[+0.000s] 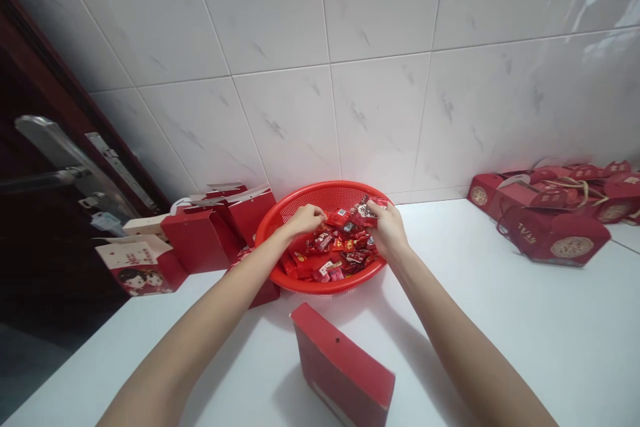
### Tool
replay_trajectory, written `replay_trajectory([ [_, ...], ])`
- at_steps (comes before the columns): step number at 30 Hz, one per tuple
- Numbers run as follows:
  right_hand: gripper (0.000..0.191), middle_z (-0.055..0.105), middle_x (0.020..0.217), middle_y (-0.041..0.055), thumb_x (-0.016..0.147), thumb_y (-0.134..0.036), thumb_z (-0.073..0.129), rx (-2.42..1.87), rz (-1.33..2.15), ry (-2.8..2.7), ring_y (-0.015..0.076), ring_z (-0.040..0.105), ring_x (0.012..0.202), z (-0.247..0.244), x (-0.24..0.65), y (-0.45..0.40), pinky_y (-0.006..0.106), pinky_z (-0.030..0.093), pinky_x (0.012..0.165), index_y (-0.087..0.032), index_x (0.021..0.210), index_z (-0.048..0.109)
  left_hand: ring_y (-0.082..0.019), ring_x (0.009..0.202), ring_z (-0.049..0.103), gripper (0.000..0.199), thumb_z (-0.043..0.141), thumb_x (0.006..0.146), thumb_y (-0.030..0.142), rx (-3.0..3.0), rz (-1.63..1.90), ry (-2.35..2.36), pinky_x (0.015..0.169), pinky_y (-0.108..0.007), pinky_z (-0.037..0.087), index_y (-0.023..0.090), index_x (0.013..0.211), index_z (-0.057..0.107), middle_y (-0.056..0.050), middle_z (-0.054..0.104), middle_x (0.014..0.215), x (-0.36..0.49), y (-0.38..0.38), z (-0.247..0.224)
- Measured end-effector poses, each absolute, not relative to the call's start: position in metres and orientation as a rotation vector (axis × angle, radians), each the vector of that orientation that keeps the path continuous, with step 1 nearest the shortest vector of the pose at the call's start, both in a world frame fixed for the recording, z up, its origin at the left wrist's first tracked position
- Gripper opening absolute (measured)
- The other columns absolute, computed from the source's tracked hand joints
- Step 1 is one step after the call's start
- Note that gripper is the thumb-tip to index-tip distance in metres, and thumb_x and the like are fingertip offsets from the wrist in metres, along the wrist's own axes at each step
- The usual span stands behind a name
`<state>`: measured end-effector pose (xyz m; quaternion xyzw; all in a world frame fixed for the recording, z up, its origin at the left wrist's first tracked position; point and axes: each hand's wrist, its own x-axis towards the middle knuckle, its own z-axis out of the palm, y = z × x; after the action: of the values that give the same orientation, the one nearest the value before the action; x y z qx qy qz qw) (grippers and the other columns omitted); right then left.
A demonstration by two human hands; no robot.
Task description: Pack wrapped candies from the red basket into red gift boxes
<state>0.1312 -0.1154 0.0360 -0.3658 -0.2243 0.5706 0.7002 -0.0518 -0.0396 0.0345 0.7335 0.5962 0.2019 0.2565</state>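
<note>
A red plastic basket [273, 213] full of wrapped candies [325, 240] stands against the tiled wall. Over its right side, my right hand [391, 232] is closed around several candy packets [367, 209] in red and brown wrappers. My left hand [304, 220] reaches over the left part of the basket, its fingers drawn together in a pinch near a red wrapper; what they hold, if anything, is too small to make out. Between my forearms, close to me, a red paper box [345, 360] stands upright with its top flap raised.
Several red paper boxes [200, 240] stand left of the basket, one printed with a cartoon figure [145, 273]. Closed red gift boxes [555, 233] with handles are grouped at the right on the white table [480, 293]. A dark door [45, 213] with a metal handle is at far left.
</note>
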Motion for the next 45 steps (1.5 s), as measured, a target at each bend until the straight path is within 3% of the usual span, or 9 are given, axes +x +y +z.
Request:
replay_trajectory([
  [3,0.011,0.067,0.066,-0.0036,0.071,-0.016,0.067,-0.81,1.243,-0.523,0.0155,0.063,0.06,0.035,0.131,-0.115,0.026,0.051,0.053,-0.021,0.078,0.06,-0.02,0.072,0.07,0.025,0.059,0.081,0.039,1.845,0.419,1.31,0.067,-0.027,0.052,0.017,0.082,0.072,-0.004,0.075,0.074,-0.046,-0.046,0.036],
  [7,0.01,0.067,0.066,-0.0032,0.071,-0.018,0.067,-0.791,1.225,-0.543,0.015,0.062,0.06,0.033,0.131,-0.114,0.026,0.051,0.055,-0.02,0.077,0.06,-0.019,0.071,0.067,0.041,0.071,0.073,0.055,1.859,0.315,1.08,0.063,-0.026,0.049,0.016,0.084,0.073,-0.004,0.074,0.076,-0.041,-0.05,0.034],
  [15,0.015,0.07,0.072,-0.0019,0.067,-0.023,0.07,-0.766,1.222,-0.605,0.0171,0.065,0.068,0.028,0.13,-0.112,0.028,0.052,0.06,-0.021,0.079,0.062,-0.021,0.08,0.067,0.05,0.084,0.062,0.048,2.184,-0.069,1.038,0.069,-0.025,0.046,0.019,0.101,0.074,-0.002,0.075,0.084,-0.04,-0.056,0.029],
  [20,0.017,0.069,0.072,-0.0022,0.066,-0.025,0.07,-0.777,1.227,-0.623,0.017,0.064,0.069,0.026,0.132,-0.11,0.027,0.051,0.06,-0.021,0.08,0.062,-0.02,0.075,0.068,0.044,0.082,0.061,0.026,2.3,-0.209,1.053,0.066,-0.024,0.047,0.019,0.104,0.075,0.001,0.074,0.077,-0.03,-0.065,0.028],
  [23,0.017,0.069,0.071,-0.0018,0.065,-0.026,0.073,-0.786,1.231,-0.646,0.0165,0.063,0.068,0.028,0.131,-0.112,0.026,0.049,0.059,-0.021,0.077,0.063,-0.017,0.069,0.066,0.021,0.068,0.072,0.019,2.404,0.009,1.115,0.065,-0.023,0.047,0.018,0.091,0.077,0.002,0.071,0.07,-0.029,-0.066,0.03],
  [29,0.013,0.067,0.065,-0.0016,0.066,-0.021,0.075,-0.853,1.345,-0.651,0.015,0.059,0.058,0.038,0.131,-0.117,0.026,0.046,0.052,-0.02,0.069,0.061,-0.017,0.086,0.068,0.019,0.064,0.08,0.015,2.587,1.218,0.86,0.08,-0.029,0.054,0.018,0.095,0.075,-0.004,0.073,0.095,-0.034,-0.058,0.036],
  [34,0.015,0.067,0.065,-0.0014,0.067,-0.017,0.075,-0.841,1.47,-0.631,0.0141,0.057,0.054,0.04,0.134,-0.118,0.026,0.045,0.05,-0.02,0.072,0.062,-0.017,0.092,0.067,0.018,0.06,0.08,0.007,2.709,1.422,0.615,0.084,-0.03,0.054,0.019,0.088,0.072,-0.006,0.068,0.098,-0.032,-0.059,0.034],
  [41,0.017,0.069,0.068,-0.0014,0.067,-0.02,0.078,-0.766,1.39,-0.613,0.0172,0.064,0.062,0.035,0.136,-0.115,0.028,0.05,0.055,-0.02,0.074,0.062,-0.016,0.077,0.059,0.013,0.061,0.071,0.012,2.633,1.172,0.84,0.072,-0.027,0.049,0.019,0.08,0.056,-0.002,0.062,0.086,-0.027,-0.064,0.035],
  [45,0.013,0.069,0.069,-0.0018,0.069,-0.016,0.073,-0.766,1.315,-0.503,0.0159,0.063,0.061,0.037,0.134,-0.115,0.027,0.05,0.054,-0.02,0.076,0.062,-0.017,0.069,0.059,0.012,0.067,0.074,0.029,2.51,0.421,1.072,0.064,-0.026,0.044,0.019,0.077,0.06,0.0,0.066,0.076,-0.026,-0.071,0.037],
])
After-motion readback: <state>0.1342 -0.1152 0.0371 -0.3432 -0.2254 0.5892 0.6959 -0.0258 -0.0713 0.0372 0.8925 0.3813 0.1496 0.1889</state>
